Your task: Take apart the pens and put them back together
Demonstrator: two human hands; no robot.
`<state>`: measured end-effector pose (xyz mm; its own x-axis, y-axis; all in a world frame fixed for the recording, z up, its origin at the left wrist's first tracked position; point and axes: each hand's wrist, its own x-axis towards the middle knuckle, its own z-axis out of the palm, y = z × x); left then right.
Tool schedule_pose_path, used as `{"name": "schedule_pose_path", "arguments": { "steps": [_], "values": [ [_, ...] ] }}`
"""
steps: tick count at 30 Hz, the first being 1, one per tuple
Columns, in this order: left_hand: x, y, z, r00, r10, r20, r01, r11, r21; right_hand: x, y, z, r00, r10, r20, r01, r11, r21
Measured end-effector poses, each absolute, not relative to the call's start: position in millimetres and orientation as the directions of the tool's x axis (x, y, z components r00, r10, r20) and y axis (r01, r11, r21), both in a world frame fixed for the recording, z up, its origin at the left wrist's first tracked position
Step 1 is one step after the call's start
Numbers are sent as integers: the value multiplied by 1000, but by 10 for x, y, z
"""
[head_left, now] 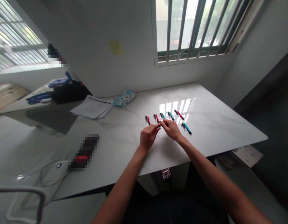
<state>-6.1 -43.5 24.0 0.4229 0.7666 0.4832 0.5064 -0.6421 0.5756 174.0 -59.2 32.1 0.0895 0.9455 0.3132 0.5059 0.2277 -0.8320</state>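
Observation:
My left hand (149,135) and my right hand (171,128) meet above the white marbled table, fingertips pinched together. Between them is a small dark piece, mostly covered by the fingers; I cannot make out what it is. Around and beyond the hands lie several taken-apart pens in a loose row. On the left are a red barrel (149,120) and another red barrel (157,118). Teal barrels (172,116) lie in the middle, then a red barrel (180,115). Right of my right hand rests a teal barrel (187,128) beside a black pen part (183,125) and thin slivers.
Printed papers (92,106) and a light-blue soft packet (124,98) lie at the table's back left. A pixelated dark object (85,153) and a white device with a cable (55,169) are at left. Behind stands a wall with a barred window (192,29).

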Motion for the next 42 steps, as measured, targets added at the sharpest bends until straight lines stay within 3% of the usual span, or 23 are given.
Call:
{"name": "schedule_pose_path", "arguments": {
  "steps": [4, 9, 13, 17, 21, 25, 28, 31, 34, 39, 42],
  "values": [
    [-48, -478, 252, 400, 812, 425, 476, -580, 661, 1816, -674, 351, -27, 950, 310, 401, 294, -867],
    [-48, -545, 251, 394, 871, 294, 354, -439, 826, 1834, -780, 367, -65, 968, 244, 220, 252, -942],
    [-75, -560, 219, 451, 890, 71, 105, -131, 986, 1836, -824, 343, -54, 966, 253, 127, 258, -958],
    [-171, -521, 198, 515, 851, -101, -57, 152, 987, 1863, -769, 328, 35, 965, 258, 70, 255, -964],
    [-276, -435, 223, 344, 938, -37, -234, 124, 964, 1853, -636, 300, 56, 963, 263, 302, 235, -924],
    [-312, -383, 250, 238, 971, 23, -334, 59, 941, 1782, -500, 259, -94, 946, 309, 626, 298, -720],
    [-304, -388, 228, 208, 977, 38, -356, 39, 933, 1726, -441, 235, -213, 925, 313, 737, 363, -570],
    [-295, -389, 166, 221, 974, 43, -314, 29, 949, 1704, -426, 215, -252, 928, 274, 789, 361, -498],
    [-290, -371, 94, 237, 970, 51, -253, 11, 967, 1719, -452, 219, -247, 930, 274, 780, 358, -513],
    [-256, -387, 43, 320, 942, 102, -154, -54, 987, 1703, -549, 345, -169, 952, 255, 613, 304, -729],
    [-221, -427, 32, 390, 911, 133, -96, -103, 990, 1622, -586, 426, -142, 962, 231, 585, 270, -765]
  ]
}}
